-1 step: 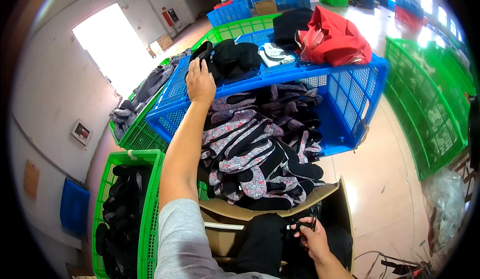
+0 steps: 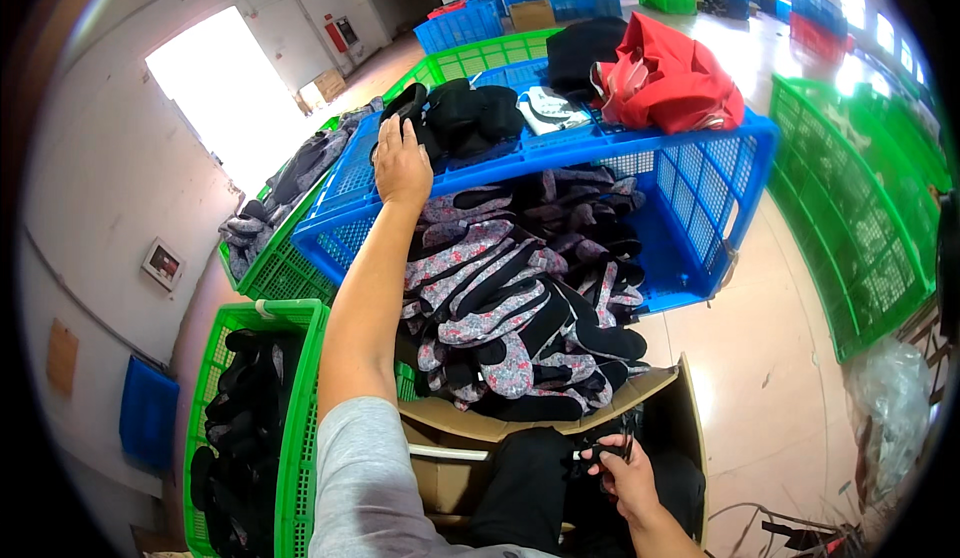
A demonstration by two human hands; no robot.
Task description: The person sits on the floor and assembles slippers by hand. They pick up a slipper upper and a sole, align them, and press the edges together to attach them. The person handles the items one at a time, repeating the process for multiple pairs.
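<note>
On top of a blue plastic crate (image 2: 745, 143) lying on its side, my left hand (image 2: 403, 166) rests with stretched fingers against a rounded black fabric piece (image 2: 408, 106); the thumb is hidden. More black padded pieces (image 2: 475, 113) sit beside it. Below, a heap of slipper-like pieces (image 2: 490, 298), grey with red specks and black, spills out of the crate's open side onto a cardboard box. Low in front of my black trousers, my right hand (image 2: 622, 478) is closed on what looks like small black scissors (image 2: 607, 448), partly covered by the fingers.
Red cloth (image 2: 670, 78) and a white piece (image 2: 552, 110) lie on the crate. A green crate (image 2: 312, 408) of black pieces stands at the left, with another green crate (image 2: 285, 268) behind it. Tall green crates (image 2: 850, 218) and a clear plastic bag (image 2: 890, 408) are at the right.
</note>
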